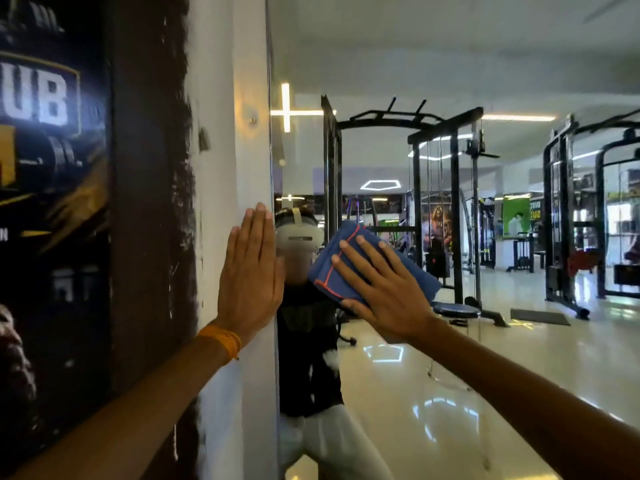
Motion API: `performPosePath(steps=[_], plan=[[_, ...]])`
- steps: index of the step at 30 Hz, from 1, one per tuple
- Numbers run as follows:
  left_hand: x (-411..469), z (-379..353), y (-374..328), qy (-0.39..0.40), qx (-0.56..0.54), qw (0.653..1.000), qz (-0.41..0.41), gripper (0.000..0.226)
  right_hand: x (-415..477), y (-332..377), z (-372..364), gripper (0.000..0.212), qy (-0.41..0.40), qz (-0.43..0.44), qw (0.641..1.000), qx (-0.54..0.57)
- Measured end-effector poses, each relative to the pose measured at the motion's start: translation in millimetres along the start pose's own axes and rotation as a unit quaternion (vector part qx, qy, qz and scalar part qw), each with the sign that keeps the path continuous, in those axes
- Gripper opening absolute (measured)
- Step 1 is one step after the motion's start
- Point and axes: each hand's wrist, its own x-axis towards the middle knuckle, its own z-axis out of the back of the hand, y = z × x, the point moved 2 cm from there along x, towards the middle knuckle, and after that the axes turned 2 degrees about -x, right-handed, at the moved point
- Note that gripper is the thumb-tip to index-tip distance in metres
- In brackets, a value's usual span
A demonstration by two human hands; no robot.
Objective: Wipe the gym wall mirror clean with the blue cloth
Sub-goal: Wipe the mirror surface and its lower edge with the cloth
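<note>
Head: blue cloth (325,268) beneath right grip (384,292)

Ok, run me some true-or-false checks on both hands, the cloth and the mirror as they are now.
1. The right hand presses the blue cloth against the mirror with fingers spread. True.
2. The left hand holds a second cloth. False: it holds nothing and lies flat on the white wall strip at the mirror's left edge.
3. The cloth has red stitching on it. True.
4. The orange band is on the right wrist. False: it is on the left wrist.
5. The cloth is crumpled inside a closed fist. False: it lies spread under straight fingers.
</note>
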Motion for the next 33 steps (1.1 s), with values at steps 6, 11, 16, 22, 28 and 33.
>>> performPosePath(steps=[6, 11, 16, 22, 28, 33], plan=[[57.1, 3.8, 5.7, -0.052, -0.025, 0.998, 0.026, 0.07, 142.4, -93.0, 47.8, 0.072, -0.08, -0.248, 0.965, 0.033], [49.0, -2.7, 12.3, -0.045, -0.066, 0.997, 0.002, 0.072, 116.5, -31.4, 29.9, 0.064, -0.033, 0.045, 0.998, -0.025], [51.3, -2.2, 9.7, -0.031, -0.042, 0.999, 0.008, 0.075, 199.9, -126.4, 77.0, 0.066, -0.069, -0.094, 0.993, 0.03], [46.1, -1.1, 9.6, -0.033, -0.035, 0.999, 0.015, 0.075, 192.2, -63.1, 60.5, 0.061, -0.053, -0.005, 0.999, 0.006], [42.3, -0.9, 7.7, -0.036, -0.03, 0.999, 0.023, 0.083, 227.0, -110.2, 79.3, 0.066, -0.072, -0.031, 0.997, 0.008], [31.2, -2.7, 7.7, -0.026, -0.033, 0.999, 0.031, 0.077, 164.6, -48.6, 46.5, 0.059, -0.083, 0.053, 0.995, 0.008]])
